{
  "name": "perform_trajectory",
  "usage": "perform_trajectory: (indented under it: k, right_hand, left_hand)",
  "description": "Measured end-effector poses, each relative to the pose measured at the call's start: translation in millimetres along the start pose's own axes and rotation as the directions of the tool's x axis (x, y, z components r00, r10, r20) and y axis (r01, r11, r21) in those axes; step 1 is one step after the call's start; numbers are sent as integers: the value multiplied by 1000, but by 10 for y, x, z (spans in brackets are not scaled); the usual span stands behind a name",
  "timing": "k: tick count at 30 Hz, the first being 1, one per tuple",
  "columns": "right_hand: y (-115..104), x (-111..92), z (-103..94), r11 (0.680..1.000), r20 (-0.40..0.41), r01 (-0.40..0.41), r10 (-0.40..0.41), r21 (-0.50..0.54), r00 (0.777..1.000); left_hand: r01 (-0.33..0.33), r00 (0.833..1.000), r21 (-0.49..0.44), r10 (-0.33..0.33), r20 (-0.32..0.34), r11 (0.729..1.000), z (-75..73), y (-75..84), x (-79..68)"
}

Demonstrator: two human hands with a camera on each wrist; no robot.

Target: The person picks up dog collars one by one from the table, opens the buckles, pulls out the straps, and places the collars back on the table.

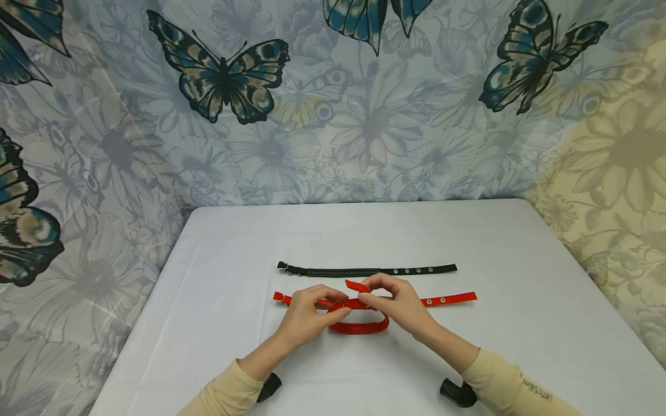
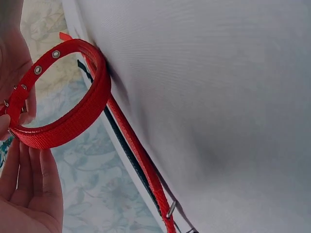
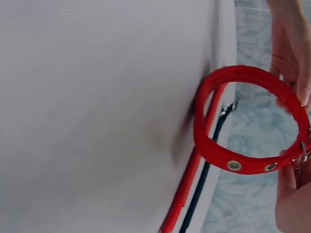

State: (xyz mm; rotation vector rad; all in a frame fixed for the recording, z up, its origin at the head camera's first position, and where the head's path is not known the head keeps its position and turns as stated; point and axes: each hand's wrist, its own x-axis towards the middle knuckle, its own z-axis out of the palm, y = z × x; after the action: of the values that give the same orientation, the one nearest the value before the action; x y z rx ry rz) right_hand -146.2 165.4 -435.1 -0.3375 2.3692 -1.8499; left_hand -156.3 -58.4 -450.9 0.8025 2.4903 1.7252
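Note:
A red collar (image 1: 359, 328) bent into a ring is held over the table between both hands. My left hand (image 1: 312, 312) pinches it by the buckle end, thumb below and fingertips above. Opposite, my right hand (image 1: 398, 301) grips the strap near its tip, which sticks up past the fingers. Metal eyelets show along the ring's band (image 2: 92, 107) in the left wrist view. In the right wrist view the strap passes at the metal buckle (image 3: 303, 148), partly hidden by fingers. A second red collar (image 1: 450, 300) lies stretched flat just behind the hands, its middle covered by them.
Farther back, a black collar (image 1: 354, 271) with eyelets and a buckle lies straight, parallel to the flat red one. All rest on a white-covered table (image 1: 520, 254). Behind its back edge rises a wall covering (image 1: 374, 133) printed with butterflies and flowers.

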Motion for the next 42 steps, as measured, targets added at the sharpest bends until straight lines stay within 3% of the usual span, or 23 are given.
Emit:
perform_trajectory:
  k: [5,14,23,29,34,42]
  right_hand:
    - [-74,28,-42,996,-7,-91,91,15,996]
    - [-43,89,-83,959,22,-258,257,115,966]
    - [74,145,-100,899,126,-366,344,240,930]
    - [112,138,-100,890,178,-388,352,241,919]
    - [106,131,-69,891,194,-392,353,227,915]
    - [106,121,-58,885,176,-406,373,227,911]
  left_hand:
    - [18,1000,-32,-18,0,999,17,32,39]
    - [46,999,-33,-46,0,998,9,-3,58]
    - [20,1000,166,-23,20,986,61,-45,90]
    - [22,998,170,-32,56,985,143,-57,177]
    - [111,986,97,-122,115,989,194,-34,224]
    - [281,947,27,-282,156,959,246,-2,257]
